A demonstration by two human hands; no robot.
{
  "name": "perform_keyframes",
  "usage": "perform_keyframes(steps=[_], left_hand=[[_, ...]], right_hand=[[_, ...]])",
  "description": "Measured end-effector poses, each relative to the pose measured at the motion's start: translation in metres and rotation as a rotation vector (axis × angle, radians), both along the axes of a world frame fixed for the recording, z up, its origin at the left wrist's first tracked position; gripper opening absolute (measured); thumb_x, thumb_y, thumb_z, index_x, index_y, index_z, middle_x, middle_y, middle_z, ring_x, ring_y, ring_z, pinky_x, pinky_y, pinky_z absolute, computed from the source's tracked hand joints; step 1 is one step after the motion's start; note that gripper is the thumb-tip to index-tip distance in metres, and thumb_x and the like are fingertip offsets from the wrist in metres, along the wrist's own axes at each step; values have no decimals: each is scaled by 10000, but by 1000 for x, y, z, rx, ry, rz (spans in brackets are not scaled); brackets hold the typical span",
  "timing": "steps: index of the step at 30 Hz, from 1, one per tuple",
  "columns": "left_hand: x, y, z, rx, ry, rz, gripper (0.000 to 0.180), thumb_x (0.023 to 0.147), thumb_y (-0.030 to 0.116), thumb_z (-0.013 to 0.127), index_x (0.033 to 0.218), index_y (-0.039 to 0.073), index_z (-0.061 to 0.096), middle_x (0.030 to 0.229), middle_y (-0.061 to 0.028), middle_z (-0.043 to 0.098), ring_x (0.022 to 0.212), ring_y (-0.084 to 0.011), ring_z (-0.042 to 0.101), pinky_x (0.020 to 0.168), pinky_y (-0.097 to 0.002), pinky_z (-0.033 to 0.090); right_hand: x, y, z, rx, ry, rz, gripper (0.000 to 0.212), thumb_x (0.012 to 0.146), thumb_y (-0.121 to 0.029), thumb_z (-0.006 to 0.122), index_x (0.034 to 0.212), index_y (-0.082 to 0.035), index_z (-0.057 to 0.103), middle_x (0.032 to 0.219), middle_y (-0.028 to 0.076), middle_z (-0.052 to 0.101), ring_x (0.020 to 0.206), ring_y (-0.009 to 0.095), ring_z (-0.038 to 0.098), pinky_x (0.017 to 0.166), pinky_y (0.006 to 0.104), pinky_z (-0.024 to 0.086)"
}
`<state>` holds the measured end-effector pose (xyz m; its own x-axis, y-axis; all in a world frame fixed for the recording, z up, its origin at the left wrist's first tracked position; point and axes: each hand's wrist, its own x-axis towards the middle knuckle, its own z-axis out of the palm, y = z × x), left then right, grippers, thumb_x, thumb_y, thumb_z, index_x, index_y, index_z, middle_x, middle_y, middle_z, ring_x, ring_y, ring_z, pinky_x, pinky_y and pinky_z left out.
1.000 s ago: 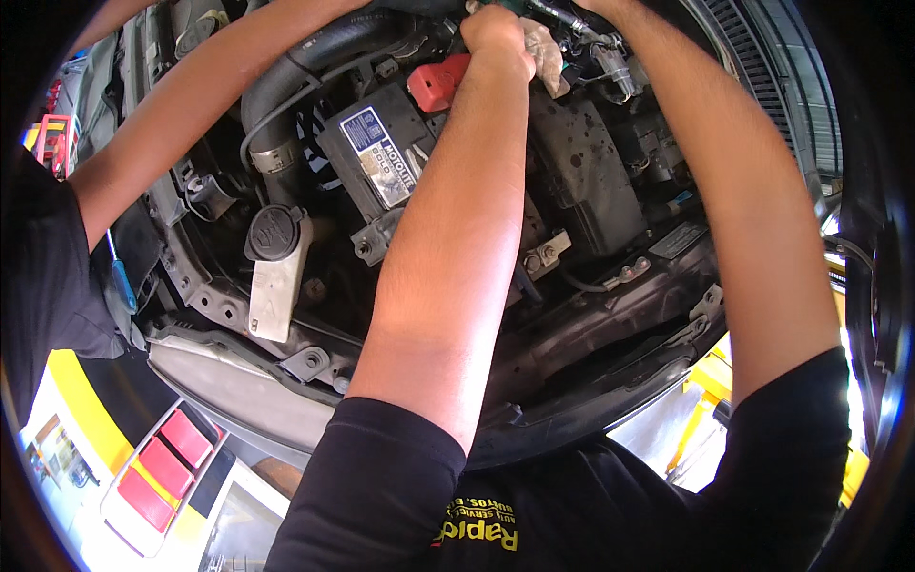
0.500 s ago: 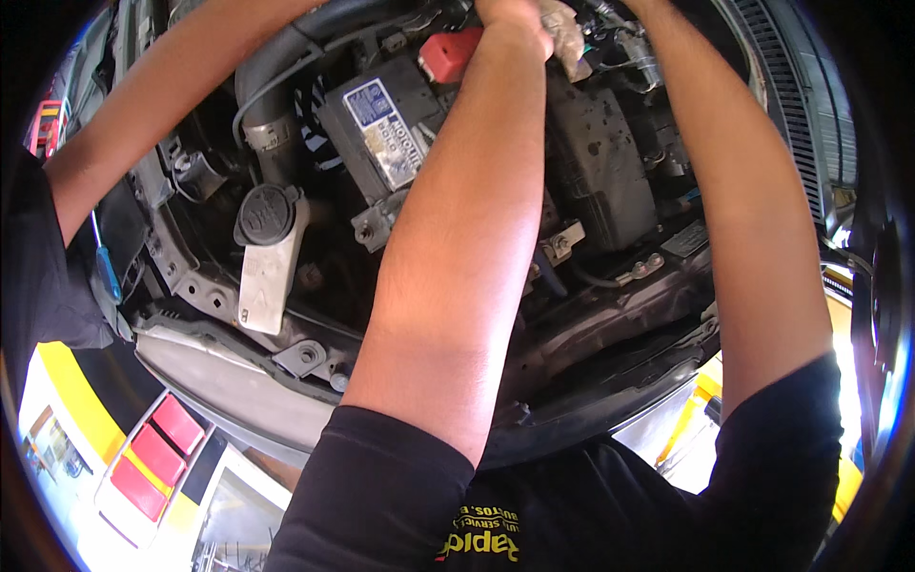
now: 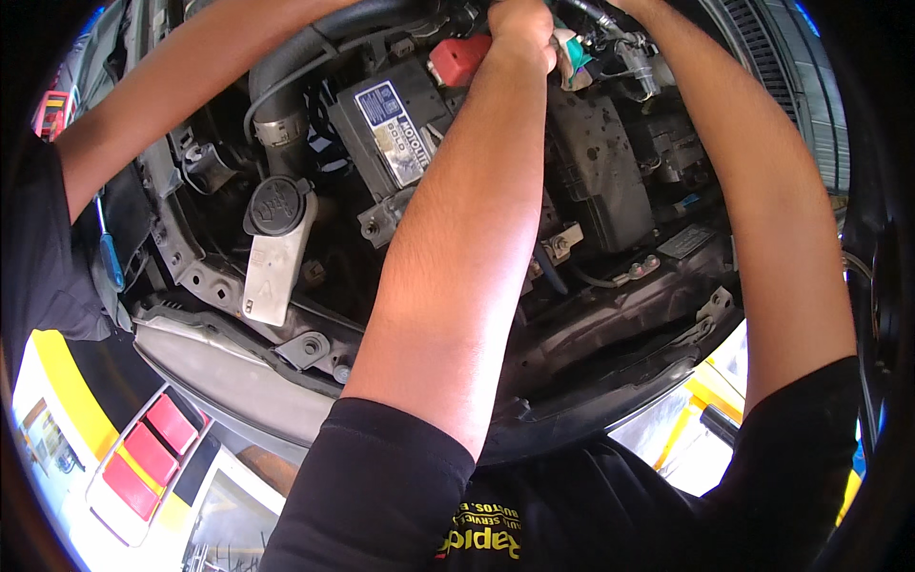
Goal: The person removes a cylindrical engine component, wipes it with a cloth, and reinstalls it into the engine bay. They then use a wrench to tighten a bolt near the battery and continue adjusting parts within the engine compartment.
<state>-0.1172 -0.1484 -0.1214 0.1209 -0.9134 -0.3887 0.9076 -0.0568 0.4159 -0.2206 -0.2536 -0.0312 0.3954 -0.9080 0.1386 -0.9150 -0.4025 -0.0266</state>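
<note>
L arm extended fwd; L hand at top edge, grip unclear; R arm angled inward

Seemingly a crumpled pale-and-teal cloth, far across the engine bay.

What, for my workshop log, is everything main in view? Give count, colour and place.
Car battery: 1, dark grey, upper centre-left
Battery terminal cover: 1, red, just above battery
Hose: 1, black, upper left
Hose clamp: 1, silver, around hose
Capped reservoir: 1, off-white with dark cap, below-left of battery
Lidded box: 1, dark, right of battery
Crumpled cloth-like piece: 1, beige and teal, top centre
Screwdriver: 1, blue-handled, far left
Seats: 3, red, lower left
Co-worker's arm: 1, black-sleeved, upper left
T-shirt: 1, black, bottom
Left hand: 1, bare, top centre, grip hidden
Right arm: 1, black-sleeved, right
</note>
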Motion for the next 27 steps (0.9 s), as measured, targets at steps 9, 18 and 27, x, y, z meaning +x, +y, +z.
perform_keyframes(steps=[9, 18, 27], left_hand=[[7, 0, 0, 19, -23, -25, 208, 976, 160, 517, 1147, 69, 593, 1001, -112, 636, 823, -276, 660, 684, -436, 571], [12, 1, -5, 35, -21, 11, 211, 971, 191, 525, 1099, 43, 604, 925, -109, 611, 760, -268, 625, 644, -449, 545], [11, -9, -28, 43, -69, -81, 165, 906, 113, 551, 1048, 62, 619, 890, -106, 597, 742, -274, 609, 634, -459, 530]], right_hand=[[12, 11, 1, 60, -114, -15, 433, 897, -323, 441, 905, 25, 699, 1031, 284, 676, 1022, 441, 646, 902, 518, 467], [30, 23, 5, -12, -137, -133, 454, 903, -344, 446, 960, 21, 710, 1033, 293, 679, 1057, 441, 649, 922, 510, 468], [37, 29, 6, -88, -41, -96, 339, 869, -248, 462, 862, 0, 693, 1005, 247, 689, 986, 435, 653, 854, 523, 488]])
